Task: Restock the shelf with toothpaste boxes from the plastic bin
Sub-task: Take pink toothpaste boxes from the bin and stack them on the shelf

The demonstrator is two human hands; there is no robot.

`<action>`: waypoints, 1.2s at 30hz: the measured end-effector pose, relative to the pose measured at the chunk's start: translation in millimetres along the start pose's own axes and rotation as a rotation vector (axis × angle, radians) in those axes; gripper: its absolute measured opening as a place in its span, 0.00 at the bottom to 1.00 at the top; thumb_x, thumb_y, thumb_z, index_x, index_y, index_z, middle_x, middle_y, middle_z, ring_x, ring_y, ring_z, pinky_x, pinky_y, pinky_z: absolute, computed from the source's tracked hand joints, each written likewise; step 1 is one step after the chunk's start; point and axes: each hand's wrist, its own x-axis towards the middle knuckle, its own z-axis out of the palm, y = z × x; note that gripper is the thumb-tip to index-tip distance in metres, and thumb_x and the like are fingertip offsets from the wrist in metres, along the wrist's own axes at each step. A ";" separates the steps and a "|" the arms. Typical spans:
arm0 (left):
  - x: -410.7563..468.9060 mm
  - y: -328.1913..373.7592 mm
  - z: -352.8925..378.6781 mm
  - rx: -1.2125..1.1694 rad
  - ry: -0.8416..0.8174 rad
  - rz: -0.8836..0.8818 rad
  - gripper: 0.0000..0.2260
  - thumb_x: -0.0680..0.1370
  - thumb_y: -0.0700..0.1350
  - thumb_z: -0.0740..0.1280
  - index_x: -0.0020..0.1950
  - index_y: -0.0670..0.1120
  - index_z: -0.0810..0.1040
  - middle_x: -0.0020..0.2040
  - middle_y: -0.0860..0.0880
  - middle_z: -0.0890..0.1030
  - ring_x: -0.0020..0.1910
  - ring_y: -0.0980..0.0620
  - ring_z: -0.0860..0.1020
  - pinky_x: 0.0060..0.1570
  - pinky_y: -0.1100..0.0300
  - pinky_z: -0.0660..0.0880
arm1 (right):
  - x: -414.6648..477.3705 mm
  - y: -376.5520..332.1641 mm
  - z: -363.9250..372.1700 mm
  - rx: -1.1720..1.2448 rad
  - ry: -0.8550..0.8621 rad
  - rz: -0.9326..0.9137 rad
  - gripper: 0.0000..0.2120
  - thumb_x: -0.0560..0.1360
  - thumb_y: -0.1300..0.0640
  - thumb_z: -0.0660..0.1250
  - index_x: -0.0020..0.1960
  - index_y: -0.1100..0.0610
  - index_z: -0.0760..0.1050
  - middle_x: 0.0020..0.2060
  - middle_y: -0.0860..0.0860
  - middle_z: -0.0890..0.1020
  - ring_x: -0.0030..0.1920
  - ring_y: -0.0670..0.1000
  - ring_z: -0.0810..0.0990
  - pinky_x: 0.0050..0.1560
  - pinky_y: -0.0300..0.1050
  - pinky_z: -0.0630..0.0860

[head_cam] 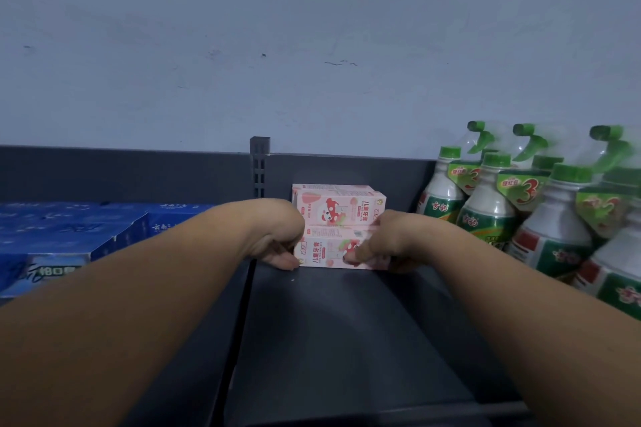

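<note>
- The lower toothpaste box sits near the back edge of the shelf, with a second toothpaste box stacked on it.
- My right hand pinches its right end, and my left hand seems curled round its left end.
- Two boxes placed, bin unseen: I judge restocking barely begun.
- Blue packs lie leftward and green-capped bottles rightward.

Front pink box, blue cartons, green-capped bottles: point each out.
Front pink box (326,254): head view, on its printed front face.
Blue cartons (69,229): head view, top of the nearest carton.
Green-capped bottles (485,203): head view, white shoulder of one bottle.
</note>
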 end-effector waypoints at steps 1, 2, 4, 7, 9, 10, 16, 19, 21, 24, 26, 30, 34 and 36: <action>-0.8 0.2 0.2 -0.010 0.014 0.002 0.13 0.80 0.34 0.52 0.53 0.38 0.75 0.44 0.43 0.82 0.36 0.51 0.79 0.37 0.63 0.79 | 0.9 -1.3 2.3 0.010 -0.003 -0.011 0.24 0.61 0.55 0.82 0.53 0.54 0.76 0.49 0.53 0.84 0.49 0.54 0.83 0.54 0.51 0.80; -1.9 0.0 0.5 -0.015 0.029 0.002 0.12 0.81 0.34 0.52 0.50 0.39 0.75 0.43 0.43 0.82 0.36 0.51 0.79 0.36 0.62 0.79 | 0.5 -1.8 4.5 0.017 0.005 -0.026 0.20 0.63 0.55 0.81 0.50 0.53 0.75 0.47 0.52 0.83 0.48 0.53 0.82 0.52 0.49 0.79; -4.7 -0.9 0.8 -0.031 0.046 0.002 0.12 0.81 0.35 0.52 0.48 0.41 0.75 0.41 0.44 0.81 0.35 0.52 0.79 0.34 0.63 0.78 | -1.0 -2.3 6.1 0.038 0.025 -0.041 0.18 0.65 0.56 0.80 0.46 0.52 0.72 0.45 0.51 0.82 0.47 0.53 0.81 0.50 0.49 0.79; -6.8 -0.9 1.9 -0.046 0.054 -0.006 0.13 0.80 0.35 0.51 0.46 0.41 0.75 0.39 0.44 0.81 0.34 0.52 0.78 0.34 0.63 0.78 | -3.0 -2.0 5.4 0.059 0.019 -0.040 0.18 0.65 0.58 0.80 0.49 0.52 0.74 0.46 0.52 0.83 0.48 0.54 0.82 0.51 0.50 0.80; -8.8 0.4 3.1 -0.057 0.068 -0.007 0.13 0.80 0.34 0.52 0.43 0.40 0.74 0.32 0.45 0.81 0.29 0.52 0.79 0.32 0.63 0.78 | -4.2 -3.2 5.7 0.007 0.051 -0.058 0.16 0.66 0.58 0.79 0.46 0.52 0.73 0.47 0.53 0.82 0.49 0.54 0.82 0.53 0.51 0.80; -10.1 1.2 3.8 -0.064 0.077 -0.005 0.12 0.80 0.34 0.53 0.42 0.40 0.74 0.28 0.45 0.81 0.27 0.52 0.79 0.31 0.63 0.78 | -5.8 -4.3 5.9 -0.041 0.076 -0.070 0.16 0.67 0.57 0.79 0.44 0.52 0.72 0.46 0.53 0.82 0.50 0.54 0.82 0.54 0.51 0.80; -22.3 -3.0 5.2 -0.083 0.150 0.012 0.11 0.80 0.35 0.54 0.51 0.38 0.75 0.31 0.44 0.82 0.23 0.51 0.79 0.28 0.62 0.78 | -22.6 -2.7 0.1 -0.149 0.117 -0.050 0.10 0.70 0.61 0.74 0.46 0.57 0.73 0.42 0.54 0.80 0.42 0.53 0.80 0.47 0.47 0.81; -38.8 -6.1 5.1 -0.039 0.226 0.062 0.08 0.80 0.36 0.55 0.51 0.39 0.73 0.36 0.41 0.77 0.30 0.47 0.76 0.31 0.58 0.75 | -37.3 -7.8 0.4 -0.307 0.265 -0.097 0.13 0.74 0.59 0.69 0.56 0.61 0.74 0.47 0.56 0.80 0.46 0.55 0.81 0.48 0.49 0.80; -50.2 -8.7 3.1 0.093 0.286 0.155 0.07 0.79 0.35 0.56 0.51 0.39 0.73 0.39 0.41 0.76 0.34 0.45 0.74 0.33 0.58 0.72 | -50.8 -9.9 6.0 -0.409 0.421 -0.159 0.14 0.76 0.57 0.65 0.60 0.58 0.72 0.54 0.55 0.79 0.52 0.56 0.78 0.48 0.48 0.75; -71.9 -18.3 -1.8 0.370 0.332 0.332 0.09 0.77 0.38 0.60 0.56 0.41 0.74 0.48 0.43 0.78 0.43 0.45 0.77 0.37 0.59 0.71 | -73.5 -6.0 21.7 -0.505 0.511 -0.240 0.20 0.77 0.52 0.63 0.68 0.56 0.68 0.62 0.56 0.74 0.60 0.58 0.75 0.53 0.48 0.72; -90.7 -28.0 -3.3 0.480 0.344 0.404 0.13 0.76 0.41 0.62 0.60 0.45 0.73 0.52 0.45 0.78 0.48 0.45 0.78 0.44 0.57 0.75 | -90.4 -0.2 33.8 -0.563 0.536 -0.265 0.20 0.78 0.50 0.62 0.67 0.55 0.68 0.62 0.57 0.72 0.61 0.60 0.74 0.57 0.52 0.73; -125.6 -48.2 0.8 0.629 0.396 0.534 0.23 0.73 0.47 0.65 0.69 0.48 0.68 0.62 0.44 0.74 0.59 0.41 0.73 0.56 0.48 0.75 | -133.6 11.2 53.4 -0.631 0.609 -0.246 0.22 0.78 0.44 0.61 0.68 0.54 0.69 0.66 0.55 0.70 0.65 0.59 0.70 0.63 0.57 0.70; -160.4 -60.2 15.2 0.667 0.422 0.707 0.25 0.74 0.50 0.65 0.70 0.47 0.68 0.64 0.43 0.73 0.63 0.40 0.71 0.60 0.47 0.71 | -181.1 25.7 68.4 -0.666 0.684 -0.223 0.23 0.79 0.43 0.60 0.70 0.53 0.67 0.69 0.53 0.67 0.68 0.58 0.66 0.66 0.55 0.66; -176.2 -63.3 27.7 0.688 0.412 0.802 0.25 0.74 0.51 0.66 0.70 0.47 0.68 0.65 0.43 0.73 0.64 0.40 0.70 0.62 0.47 0.69 | -204.3 35.2 73.2 -0.676 0.711 -0.203 0.23 0.79 0.43 0.60 0.70 0.53 0.67 0.70 0.54 0.67 0.69 0.58 0.66 0.66 0.55 0.65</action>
